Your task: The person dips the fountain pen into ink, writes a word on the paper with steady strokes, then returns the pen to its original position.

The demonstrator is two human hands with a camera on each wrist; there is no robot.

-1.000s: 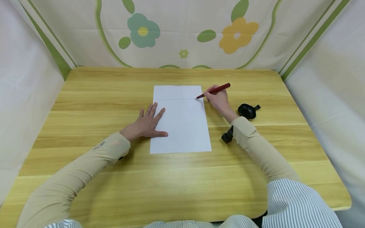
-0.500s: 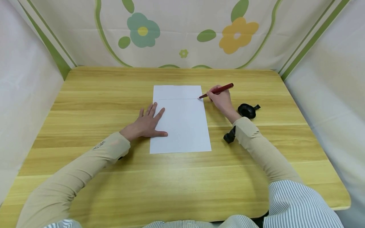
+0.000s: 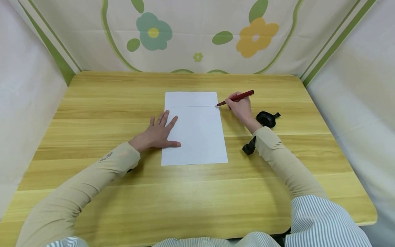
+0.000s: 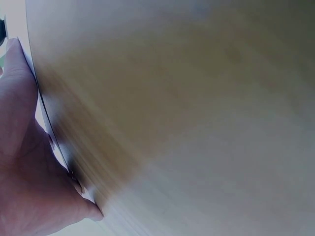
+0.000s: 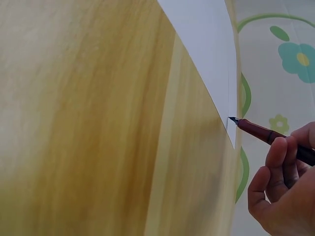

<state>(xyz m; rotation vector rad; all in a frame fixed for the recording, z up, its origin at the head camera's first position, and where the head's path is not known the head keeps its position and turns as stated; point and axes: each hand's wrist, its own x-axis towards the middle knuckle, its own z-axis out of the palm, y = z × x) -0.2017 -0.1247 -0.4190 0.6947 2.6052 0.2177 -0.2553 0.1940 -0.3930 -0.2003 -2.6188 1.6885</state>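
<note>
A white sheet of paper (image 3: 197,137) lies on the wooden table, with one thin line drawn across its upper part. My left hand (image 3: 158,133) rests on the paper's left side, fingers spread. In the left wrist view the left hand (image 4: 29,162) shows at the left edge, its fingertips partly hidden. My right hand (image 3: 240,106) pinches a dark red fountain pen (image 3: 243,95) near the paper's upper right edge. In the right wrist view the fountain pen (image 5: 258,130) has its dark nib on the sheet at the line's right end, with curled fingers (image 5: 278,157) around the barrel.
A wooden table (image 3: 197,199) spreads around the sheet. A black rounded object with a strap (image 3: 266,119) lies right of the right wrist. Another black piece (image 3: 248,148) shows beside the right cuff. A flowered white curtain (image 3: 197,37) hangs behind the table.
The right hand and pen have moved slightly right, and the drawn line now reaches close to the paper's right edge. The left hand stays in place on the paper.
</note>
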